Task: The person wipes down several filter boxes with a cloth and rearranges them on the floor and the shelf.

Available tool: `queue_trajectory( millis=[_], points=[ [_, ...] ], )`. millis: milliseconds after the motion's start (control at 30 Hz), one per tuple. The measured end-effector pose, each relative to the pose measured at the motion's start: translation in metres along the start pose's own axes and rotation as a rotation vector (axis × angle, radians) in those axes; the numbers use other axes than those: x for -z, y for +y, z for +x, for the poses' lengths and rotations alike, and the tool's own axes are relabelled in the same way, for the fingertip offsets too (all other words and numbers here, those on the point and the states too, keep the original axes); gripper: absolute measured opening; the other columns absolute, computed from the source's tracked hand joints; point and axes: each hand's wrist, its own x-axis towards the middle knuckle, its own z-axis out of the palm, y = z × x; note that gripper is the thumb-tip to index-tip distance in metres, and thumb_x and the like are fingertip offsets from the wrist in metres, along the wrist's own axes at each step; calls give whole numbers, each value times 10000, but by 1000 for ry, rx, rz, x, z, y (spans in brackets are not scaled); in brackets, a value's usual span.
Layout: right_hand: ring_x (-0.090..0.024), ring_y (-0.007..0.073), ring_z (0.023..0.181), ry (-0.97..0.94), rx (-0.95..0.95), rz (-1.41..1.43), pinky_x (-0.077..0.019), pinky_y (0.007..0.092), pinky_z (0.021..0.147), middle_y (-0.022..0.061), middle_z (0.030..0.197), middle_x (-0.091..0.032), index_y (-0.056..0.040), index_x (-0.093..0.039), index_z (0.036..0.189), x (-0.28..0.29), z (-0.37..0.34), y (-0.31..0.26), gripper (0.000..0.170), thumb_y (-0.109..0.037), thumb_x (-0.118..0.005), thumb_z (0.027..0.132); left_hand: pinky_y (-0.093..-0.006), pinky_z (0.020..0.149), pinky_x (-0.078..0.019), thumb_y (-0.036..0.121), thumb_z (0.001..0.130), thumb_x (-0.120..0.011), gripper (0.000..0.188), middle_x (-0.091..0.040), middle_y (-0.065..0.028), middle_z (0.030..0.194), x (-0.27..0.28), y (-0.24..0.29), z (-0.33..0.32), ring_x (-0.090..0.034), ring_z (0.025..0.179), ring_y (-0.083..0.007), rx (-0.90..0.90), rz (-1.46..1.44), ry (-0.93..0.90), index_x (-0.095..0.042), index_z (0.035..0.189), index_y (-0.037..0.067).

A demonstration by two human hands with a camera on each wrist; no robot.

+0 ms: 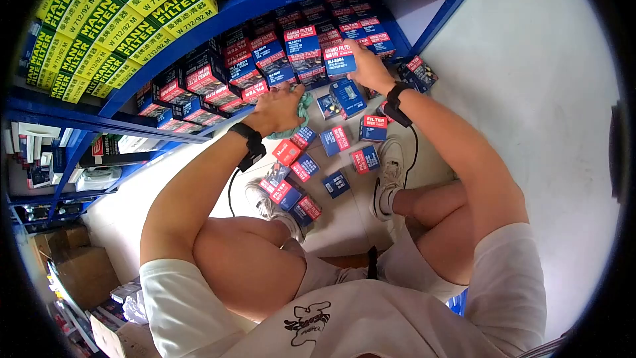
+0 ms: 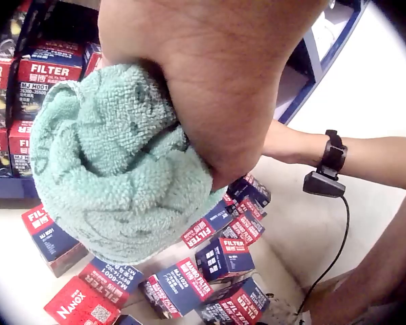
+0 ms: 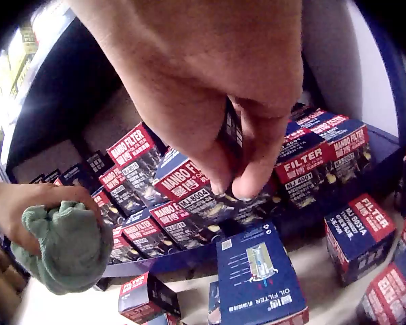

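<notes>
My left hand (image 1: 275,109) grips a bunched green terry cloth (image 2: 115,169) by the front edge of the low shelf. In the left wrist view the cloth bulges out below the palm. Further right, my right hand (image 1: 371,69) holds a red and blue oil filter box (image 1: 339,58) marked MJ-8004 at the front of the shelf's stacked boxes. The right wrist view shows thumb and fingers at this box (image 3: 186,183), and the hand covers part of it. Just below stands a larger blue oil filter box (image 3: 257,277) on the floor.
Several loose filter boxes (image 1: 334,140) lie on the floor between the person's shoes (image 1: 391,169). Rows of filter boxes (image 1: 205,83) fill the low blue shelf (image 1: 228,10). Yellow and green filter boxes (image 1: 126,13) stand on the shelf above. A cable (image 1: 416,152) hangs from the right wrist.
</notes>
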Motion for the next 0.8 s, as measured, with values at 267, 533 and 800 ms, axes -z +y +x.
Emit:
queue_trajectory(
  millis=[267,533,800],
  points=[
    [-654,453,1004,71,-248,66,-544,488,841,253,1082,-684,-75,-411,1379,-13,7,3,757,-49,-813,738,-514,963,-516,354,775,-737,751,-526,-280,1305,9,5,-5,-601,1133,-463,21,13,-90,-433,1398,65],
    [-697,391,863,6,-444,-200,-572,481,739,188,926,-720,-68,-688,907,-14,2,-11,262,-325,-711,861,-516,954,-520,366,773,-731,769,-519,-294,1314,4,1,-2,-615,1119,-464,19,16,-80,-425,1413,68],
    [-661,383,990,47,-10,-44,-531,457,885,199,1073,-697,0,-686,1069,-43,3,1,224,-89,-622,874,-529,970,-508,383,780,-718,798,-499,-294,1345,5,2,-5,-606,1140,-464,7,41,-80,-393,1439,71]
  ],
)
